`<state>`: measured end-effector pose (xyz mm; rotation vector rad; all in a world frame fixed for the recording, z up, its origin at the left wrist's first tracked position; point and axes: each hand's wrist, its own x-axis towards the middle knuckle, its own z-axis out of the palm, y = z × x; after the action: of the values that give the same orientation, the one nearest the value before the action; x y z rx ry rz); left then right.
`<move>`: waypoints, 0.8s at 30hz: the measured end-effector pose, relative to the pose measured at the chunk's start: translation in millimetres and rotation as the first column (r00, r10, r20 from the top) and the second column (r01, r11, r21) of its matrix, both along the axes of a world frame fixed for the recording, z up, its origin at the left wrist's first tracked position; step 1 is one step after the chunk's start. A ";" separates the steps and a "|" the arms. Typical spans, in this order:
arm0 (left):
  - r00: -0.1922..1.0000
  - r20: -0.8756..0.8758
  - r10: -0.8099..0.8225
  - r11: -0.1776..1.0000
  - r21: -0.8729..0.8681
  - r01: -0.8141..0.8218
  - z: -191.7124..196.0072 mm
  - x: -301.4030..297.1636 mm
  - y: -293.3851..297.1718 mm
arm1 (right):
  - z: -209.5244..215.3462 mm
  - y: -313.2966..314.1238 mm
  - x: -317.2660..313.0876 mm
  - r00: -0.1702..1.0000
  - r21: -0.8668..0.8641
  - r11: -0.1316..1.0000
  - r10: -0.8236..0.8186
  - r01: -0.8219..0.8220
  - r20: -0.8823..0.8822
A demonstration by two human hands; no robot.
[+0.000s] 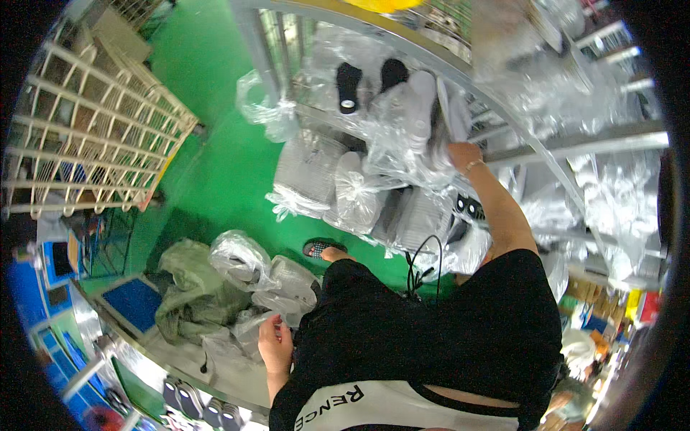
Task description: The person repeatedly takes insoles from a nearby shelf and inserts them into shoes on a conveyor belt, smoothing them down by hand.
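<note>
Head view, looking down the person's front. The right hand (463, 154) is raised at arm's length to a metal rack (575, 144) and appears closed on the edge of a pale grey shoe sole (449, 108) among clear plastic bags (392, 136) of similar soles; the fingers are partly hidden by film, so the exact grip cannot be read. The left hand (275, 343) hangs low at the hip, fingers curled against a crumpled clear bag (277, 291) lying on a low shelf (215, 363); whether it pinches the film or merely rests on it cannot be told. Beside that bag lie a second filled clear bag (237, 258) and an olive-green cloth bundle (194, 294). Further bagged grey soles (309, 172) hang on the rack's lower tier, with two black soles (348, 86) above them. A sandalled foot (323, 249) stands on the green floor (215, 144); a cream wire cage (93, 136) stands well apart at the left.

Judged from this arrangement, the withdrawal is done best by gripping the sole itself rather than loose film, drawing it straight out so neighbouring bags do not slide off the tier, while the lower hand holds the receiving bag's mouth wide.
</note>
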<state>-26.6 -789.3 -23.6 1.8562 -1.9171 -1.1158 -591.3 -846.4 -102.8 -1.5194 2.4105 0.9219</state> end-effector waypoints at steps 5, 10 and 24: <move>0.999 0.045 0.029 0.996 -0.090 -0.025 -4.1 9.9 4.0 | -8.2 -3.3 -15.5 0.951 -0.059 0.964 0.264 -0.258 0.158; 0.992 0.064 0.111 0.986 -0.130 -0.102 4.8 11.2 10.8 | -18.1 13.5 -56.2 0.989 -0.362 0.932 0.076 -0.027 0.123; 0.860 -0.117 0.496 0.800 -0.323 -0.505 9.7 96.4 189.6 | 154.6 2.7 452.1 0.211 -0.916 0.358 0.924 -0.182 0.319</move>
<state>69.8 -599.7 -13.9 1.9564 -1.3566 -0.5849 -139.1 -843.7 51.8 -2.4870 1.2286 -0.9330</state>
